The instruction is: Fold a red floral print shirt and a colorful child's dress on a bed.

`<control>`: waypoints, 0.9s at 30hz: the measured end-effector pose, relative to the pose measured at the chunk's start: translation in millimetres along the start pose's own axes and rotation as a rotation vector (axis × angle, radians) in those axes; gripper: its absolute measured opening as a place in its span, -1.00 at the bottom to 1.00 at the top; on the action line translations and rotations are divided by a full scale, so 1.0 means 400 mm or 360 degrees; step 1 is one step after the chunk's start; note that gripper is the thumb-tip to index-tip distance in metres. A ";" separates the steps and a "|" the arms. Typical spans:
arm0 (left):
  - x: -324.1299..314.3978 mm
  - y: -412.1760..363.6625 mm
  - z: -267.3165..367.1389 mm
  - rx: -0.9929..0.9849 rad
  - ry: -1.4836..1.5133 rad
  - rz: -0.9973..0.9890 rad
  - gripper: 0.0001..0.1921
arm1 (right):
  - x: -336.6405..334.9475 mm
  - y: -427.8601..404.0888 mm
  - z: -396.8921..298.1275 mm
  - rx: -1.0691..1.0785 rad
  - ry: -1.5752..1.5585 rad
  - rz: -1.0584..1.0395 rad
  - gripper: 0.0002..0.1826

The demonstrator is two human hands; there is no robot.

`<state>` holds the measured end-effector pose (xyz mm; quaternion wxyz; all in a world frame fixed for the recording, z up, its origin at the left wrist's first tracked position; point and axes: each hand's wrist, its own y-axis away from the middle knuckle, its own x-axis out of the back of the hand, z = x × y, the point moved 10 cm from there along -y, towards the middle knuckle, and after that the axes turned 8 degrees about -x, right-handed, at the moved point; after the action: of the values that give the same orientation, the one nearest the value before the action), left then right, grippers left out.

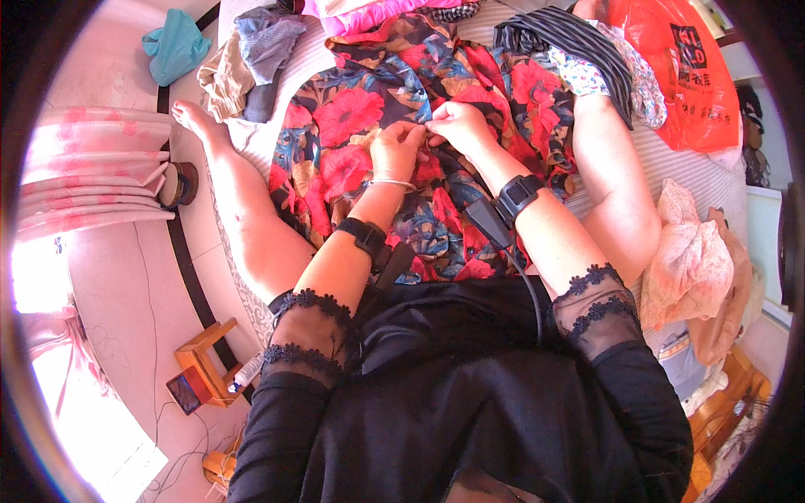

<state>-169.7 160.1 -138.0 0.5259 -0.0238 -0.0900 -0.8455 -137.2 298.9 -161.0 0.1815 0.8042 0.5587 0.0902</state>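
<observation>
A floral garment [349, 116], dark with large red flowers and blue and tan leaves, lies spread over the bed between my bent legs. My left hand [396, 151], a pale bangle at its wrist, pinches the cloth near the garment's middle with thumb and fingertips. Just to its right, my right hand [464, 127] grips the same part of the cloth, its fingertips almost touching the left ones. Whatever small part lies between the fingertips is hidden. Black straps circle both forearms, and a cable runs from the right one.
A striped black cloth [566, 38] and a red plastic bag [685, 82] bearing writing lie at the far right. Folded clothes [264, 44] are piled at the far left. A pale pink lace cloth [685, 264] rests beside my right knee. A wooden stool [207, 352] stands left.
</observation>
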 end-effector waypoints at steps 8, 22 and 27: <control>-0.007 -0.012 0.001 -0.0088 -0.0098 0.0001 -0.90 | 0.007 -0.004 0.008 -0.0018 -0.0036 -0.0011 -0.90; -0.006 -0.024 -0.029 0.0325 -0.0101 -0.0030 -0.90 | 0.012 0.018 -0.011 -0.0014 0.0002 0.0085 -0.86; -0.018 -0.005 -0.065 0.0709 0.0381 0.0049 -0.88 | 0.017 0.025 -0.015 -0.0006 -0.0092 0.0100 -0.80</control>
<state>-167.1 162.6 -164.7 0.5379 0.1915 -0.2109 -0.7934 -128.2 303.3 -152.2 0.1962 0.8233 0.5275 0.0735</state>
